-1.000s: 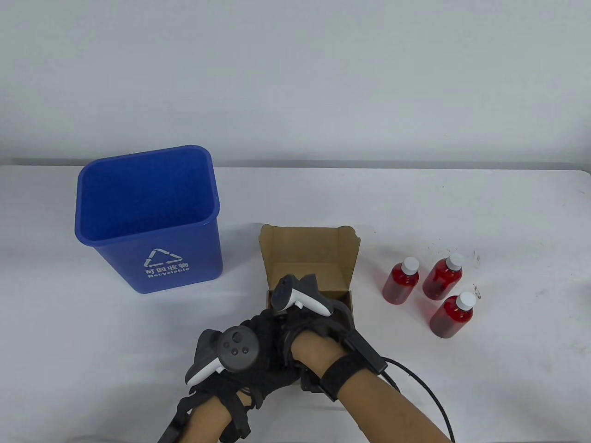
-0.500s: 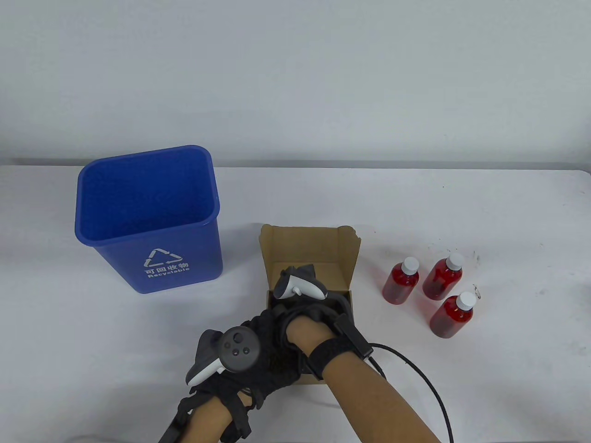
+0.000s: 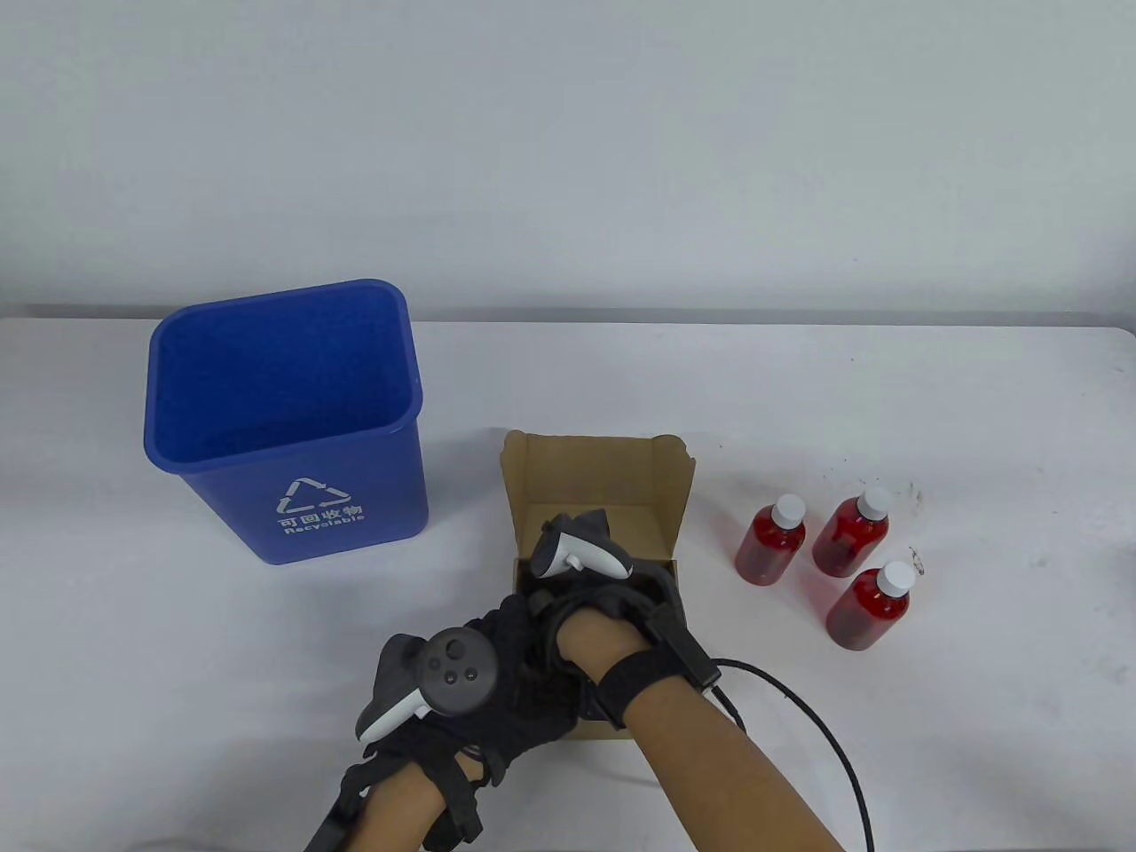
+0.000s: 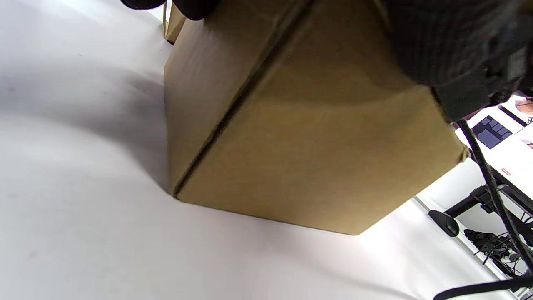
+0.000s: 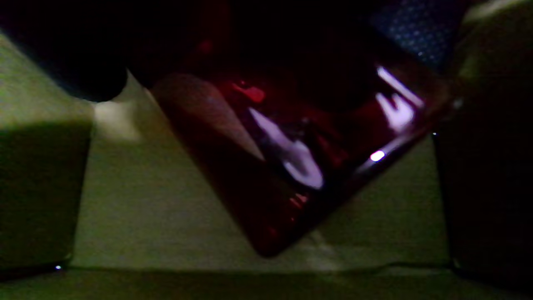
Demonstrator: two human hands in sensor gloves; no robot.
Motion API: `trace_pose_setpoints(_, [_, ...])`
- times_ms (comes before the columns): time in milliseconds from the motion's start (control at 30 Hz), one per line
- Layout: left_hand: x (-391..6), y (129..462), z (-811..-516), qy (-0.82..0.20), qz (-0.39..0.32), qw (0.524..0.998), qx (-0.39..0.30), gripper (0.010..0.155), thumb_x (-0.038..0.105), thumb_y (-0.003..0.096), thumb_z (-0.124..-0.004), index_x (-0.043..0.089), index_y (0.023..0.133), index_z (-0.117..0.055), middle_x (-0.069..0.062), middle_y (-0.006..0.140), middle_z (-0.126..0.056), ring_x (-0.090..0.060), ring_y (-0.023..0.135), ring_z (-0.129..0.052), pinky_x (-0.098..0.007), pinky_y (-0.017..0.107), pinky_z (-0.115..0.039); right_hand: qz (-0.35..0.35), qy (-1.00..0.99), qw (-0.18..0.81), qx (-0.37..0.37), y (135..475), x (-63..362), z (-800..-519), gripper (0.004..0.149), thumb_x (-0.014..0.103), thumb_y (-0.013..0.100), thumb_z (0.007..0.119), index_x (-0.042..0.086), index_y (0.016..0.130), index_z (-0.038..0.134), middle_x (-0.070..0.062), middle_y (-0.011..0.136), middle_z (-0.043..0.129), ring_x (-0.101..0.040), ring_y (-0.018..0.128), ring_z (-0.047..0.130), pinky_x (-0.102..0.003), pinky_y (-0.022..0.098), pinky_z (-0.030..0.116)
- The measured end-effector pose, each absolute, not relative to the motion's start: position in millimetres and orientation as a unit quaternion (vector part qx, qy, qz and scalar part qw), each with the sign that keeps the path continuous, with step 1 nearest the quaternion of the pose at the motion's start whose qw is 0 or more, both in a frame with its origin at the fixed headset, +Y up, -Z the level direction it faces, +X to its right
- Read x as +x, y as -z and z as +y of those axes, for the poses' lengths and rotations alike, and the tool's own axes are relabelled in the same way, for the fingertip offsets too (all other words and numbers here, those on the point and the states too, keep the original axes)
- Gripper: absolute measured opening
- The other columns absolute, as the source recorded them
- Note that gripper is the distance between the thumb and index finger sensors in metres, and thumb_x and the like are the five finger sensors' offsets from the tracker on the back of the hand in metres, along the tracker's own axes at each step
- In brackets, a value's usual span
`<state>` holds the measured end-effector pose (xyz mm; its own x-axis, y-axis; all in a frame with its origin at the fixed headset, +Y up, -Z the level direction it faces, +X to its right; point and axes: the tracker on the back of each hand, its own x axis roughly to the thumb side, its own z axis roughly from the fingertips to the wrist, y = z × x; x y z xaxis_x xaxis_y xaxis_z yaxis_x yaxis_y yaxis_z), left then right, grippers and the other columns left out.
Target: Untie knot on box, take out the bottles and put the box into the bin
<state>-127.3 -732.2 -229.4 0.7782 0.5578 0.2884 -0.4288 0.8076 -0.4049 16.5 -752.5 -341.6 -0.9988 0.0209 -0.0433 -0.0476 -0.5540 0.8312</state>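
Observation:
An open brown cardboard box (image 3: 596,475) stands at the table's middle with its lid flap tipped back. My left hand (image 3: 510,661) grips the box's near left side, and its dark fingertips (image 4: 195,6) curl over the top edge of the box (image 4: 291,137). My right hand (image 3: 608,603) reaches down inside the box. In the right wrist view a red bottle (image 5: 291,158) lies tilted on the box floor (image 5: 166,208) right under that hand, whose dark fingers close around its upper part. Three red bottles with white caps (image 3: 770,540) (image 3: 850,532) (image 3: 870,608) stand right of the box.
A blue recycling bin (image 3: 293,426) stands open at the left, about a hand's width from the box. A black cable (image 3: 816,737) trails from my right wrist toward the front edge. White table surface (image 3: 976,444) stretches to the right and behind.
My right hand has pushed forward and deeper into the box, the forearm following. The left hand and the box have stayed almost still.

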Motion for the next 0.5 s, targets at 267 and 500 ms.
trace_pose_setpoints(267, [-127.3, 229.8, -732.6, -0.264, -0.198, 0.930, -0.162, 0.115, 0.073, 0.0413, -0.071, 0.013, 0.105, 0.004, -0.029, 0.113, -0.025, -0.063, 0.103, -0.030, -0.077, 0.071, -0.034, 0.447, -0.890, 0.096, -0.006, 339.6, 38.6, -738.6, 0.083, 0.065, 0.046, 0.075, 0.001, 0.093, 0.051, -0.023, 0.091, 0.056, -0.041, 0.071, 0.082, -0.050, 0.049, 0.075])
trace_pose_setpoints(500, [-127.3, 229.9, -732.6, -0.264, -0.196, 0.931, -0.161, 0.116, 0.073, 0.0409, -0.071, 0.013, 0.105, 0.004, -0.028, 0.113, -0.026, -0.063, 0.103, -0.030, -0.077, 0.071, -0.034, 0.372, -0.914, 0.161, 0.035, 329.4, 48.9, -701.2, 0.082, 0.066, 0.044, 0.077, 0.001, 0.090, 0.057, -0.023, 0.087, 0.062, -0.040, 0.064, 0.083, -0.049, 0.045, 0.075])
